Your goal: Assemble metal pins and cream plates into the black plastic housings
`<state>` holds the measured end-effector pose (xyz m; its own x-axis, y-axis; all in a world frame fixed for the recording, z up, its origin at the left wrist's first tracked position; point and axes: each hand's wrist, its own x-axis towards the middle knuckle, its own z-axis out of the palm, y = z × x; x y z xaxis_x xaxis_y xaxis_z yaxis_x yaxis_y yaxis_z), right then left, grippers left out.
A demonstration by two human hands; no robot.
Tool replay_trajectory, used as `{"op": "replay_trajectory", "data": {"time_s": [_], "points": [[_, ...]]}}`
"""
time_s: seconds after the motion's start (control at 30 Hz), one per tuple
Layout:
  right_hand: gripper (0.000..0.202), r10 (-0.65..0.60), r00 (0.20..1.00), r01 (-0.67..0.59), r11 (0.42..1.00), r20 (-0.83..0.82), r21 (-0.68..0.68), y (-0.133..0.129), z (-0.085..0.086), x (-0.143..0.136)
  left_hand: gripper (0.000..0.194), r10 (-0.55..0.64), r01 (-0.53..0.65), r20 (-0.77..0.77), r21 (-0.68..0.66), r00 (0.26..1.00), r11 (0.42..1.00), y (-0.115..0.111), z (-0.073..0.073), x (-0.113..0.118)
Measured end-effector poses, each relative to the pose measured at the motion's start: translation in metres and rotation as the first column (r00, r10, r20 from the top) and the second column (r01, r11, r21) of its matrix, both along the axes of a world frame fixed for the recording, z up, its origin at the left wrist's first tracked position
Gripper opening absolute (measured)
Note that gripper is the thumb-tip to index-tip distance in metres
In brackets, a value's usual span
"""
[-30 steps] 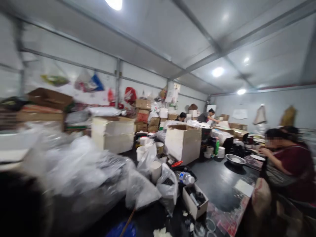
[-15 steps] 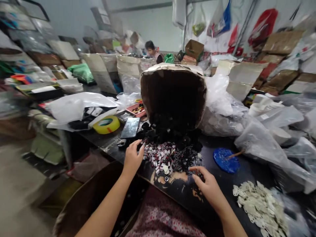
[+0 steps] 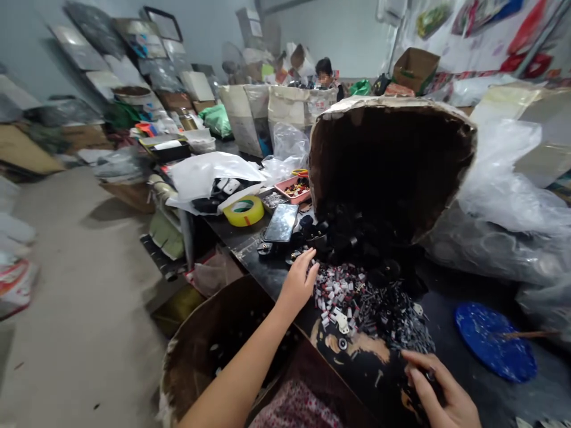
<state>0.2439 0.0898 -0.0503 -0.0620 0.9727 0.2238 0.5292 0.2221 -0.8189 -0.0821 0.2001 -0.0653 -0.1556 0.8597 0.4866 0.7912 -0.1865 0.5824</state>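
Note:
My left hand (image 3: 298, 285) reaches to the left edge of a pile of small white and red parts (image 3: 341, 291), fingers apart, near a small round black part. My right hand (image 3: 435, 386) is at the lower right, its thumb and fingers curled round a dark part that is too dim to make out. Between the hands are the white parts and a heap of dark screws (image 3: 401, 312). Behind them a large carton (image 3: 466, 128) lies on its side with black parts (image 3: 357, 229) spilling from its mouth.
Left of the carton are a phone (image 3: 281, 223), yellow tape (image 3: 243, 211) and a pink tray (image 3: 289, 193). A blue lid (image 3: 495, 342) with a stick lies at the right. Below the table's left edge stands an open container (image 3: 178, 356). A person (image 3: 328, 77) is in the background.
The view has swung left, so the table things appear farther right. My left hand has moved by the small round black part. My right hand now curls round a dark part.

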Motion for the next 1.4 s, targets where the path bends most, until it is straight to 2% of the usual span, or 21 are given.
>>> {"op": "replay_trajectory", "data": {"time_s": [0.13, 0.23, 0.33, 0.43, 0.57, 0.63, 0.7, 0.8, 0.87, 0.93, 1.0, 1.03, 1.1, 1.2, 1.27, 1.33, 1.4], "points": [[0.022, 0.013, 1.0, -0.013, 1.0, -0.022, 0.011, -0.003, -0.007, -0.004, 0.031, 0.08, -0.081, 0.039, 0.002, 0.996, 0.997, -0.017, 0.004, -0.027], [0.019, 0.028, 0.997, -0.027, 1.0, -0.07, 0.007, -0.001, -0.003, -0.012, 0.026, 0.139, -0.137, 0.073, -0.03, 0.988, 0.99, -0.015, 0.001, -0.041], [0.016, 0.042, 0.994, -0.039, 0.999, -0.1, 0.032, 0.001, 0.001, -0.016, 0.021, 0.153, -0.144, 0.13, -0.075, 0.98, 0.987, -0.008, -0.002, -0.044], [0.016, 0.04, 0.994, -0.036, 0.998, -0.097, 0.045, 0.0, 0.002, -0.017, 0.026, 0.168, -0.146, 0.221, -0.111, 0.961, 0.983, -0.004, 0.001, -0.043], [0.02, 0.026, 0.994, -0.028, 1.0, -0.104, -0.012, -0.002, 0.004, -0.018, 0.033, 0.175, -0.123, 0.444, -0.143, 0.879, 0.982, -0.011, 0.01, -0.037], [0.022, 0.049, 0.99, -0.056, 0.997, -0.129, -0.048, -0.001, 0.008, -0.02, 0.041, 0.182, -0.11, 0.596, -0.156, 0.782, 0.982, -0.022, 0.015, -0.025], [0.023, 0.076, 0.984, -0.088, 0.994, -0.164, -0.067, 0.0, 0.014, -0.024, 0.042, 0.175, -0.046, 0.746, -0.191, 0.643, 0.981, -0.04, 0.022, -0.005], [0.022, 0.105, 0.976, -0.128, 0.986, -0.191, -0.109, -0.001, 0.027, -0.034, 0.037, 0.18, 0.209, 0.895, -0.284, 0.408, 0.936, -0.072, 0.035, 0.036], [0.024, 0.103, 0.971, -0.143, 0.973, -0.217, -0.182, -0.002, 0.038, -0.041, 0.037, 0.232, 0.375, 0.933, -0.326, 0.276, 0.868, -0.089, 0.041, 0.064], [0.031, 0.076, 0.964, -0.148, 0.949, -0.256, -0.278, -0.002, 0.047, -0.048, 0.029, 0.331, 0.506, 0.942, -0.316, 0.062, 0.803, -0.099, 0.043, 0.086], [0.041, 0.047, 0.958, -0.151, 0.922, -0.284, -0.356, -0.001, 0.053, -0.052, 0.019, 0.401, 0.575, 0.906, -0.257, -0.136, 0.776, -0.105, 0.042, 0.098], [0.045, 0.036, 0.957, -0.149, 0.912, -0.288, -0.382, 0.0, 0.054, -0.053, 0.017, 0.415, 0.596, 0.889, -0.229, -0.194, 0.77, -0.107, 0.04, 0.102], [0.044, 0.018, 0.962, -0.133, 0.904, -0.273, -0.407, 0.002, 0.054, -0.054, 0.02, 0.409, 0.642, 0.89, -0.195, -0.201, 0.741, -0.111, 0.036, 0.106], [0.029, -0.021, 0.97, -0.086, 0.903, -0.243, -0.42, 0.004, 0.052, -0.051, 0.03, 0.385, 0.701, 0.916, -0.202, -0.111, 0.683, -0.117, 0.035, 0.108], [0.029, -0.012, 0.955, -0.129, 0.885, -0.298, -0.448, 0.004, 0.051, -0.048, 0.033, 0.388, 0.702, 0.918, -0.225, -0.078, 0.675, -0.12, 0.037, 0.108], [0.034, 0.01, 0.925, -0.2, 0.862, -0.38, -0.466, 0.003, 0.049, -0.044, 0.034, 0.411, 0.694, 0.907, -0.237, -0.093, 0.68, -0.121, 0.04, 0.109], [0.035, 0.004, 0.913, -0.211, 0.862, -0.409, -0.462, 0.001, 0.047, -0.041, 0.035, 0.426, 0.696, 0.895, -0.224, -0.13, 0.683, -0.121, 0.044, 0.108]]}}
